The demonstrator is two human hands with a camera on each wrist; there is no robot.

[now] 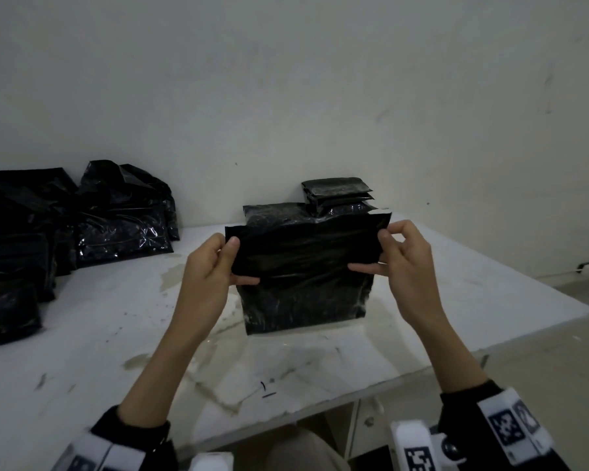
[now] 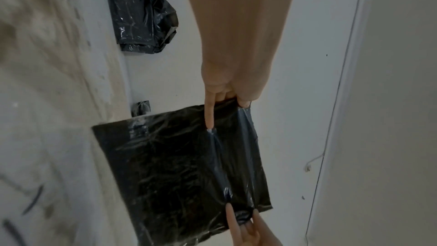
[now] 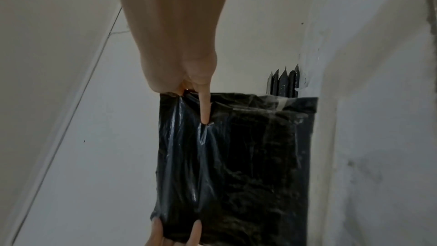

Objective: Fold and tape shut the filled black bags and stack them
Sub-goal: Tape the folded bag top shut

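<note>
Black bag [image 1: 303, 283] stands upright on the white table [image 1: 490, 300], its top flap stretched between both hands. Left hand [image 1: 211, 266] pinches the flap's 9 o'clock edge, right hand [image 1: 405, 260] its 3 o'clock edge, index fingers pressing inward.

Both forearms were bare. Left hand [image 1: 206, 266] and right hand [image 1: 410, 263] wore no gloves. Black cuffs [image 1: 470, 397] sat at elbows. White camera units [image 1: 514, 426] strapped on, bearing black-and-white square markers. Tan trousers [image 1: 303, 450] showed below.
</note>
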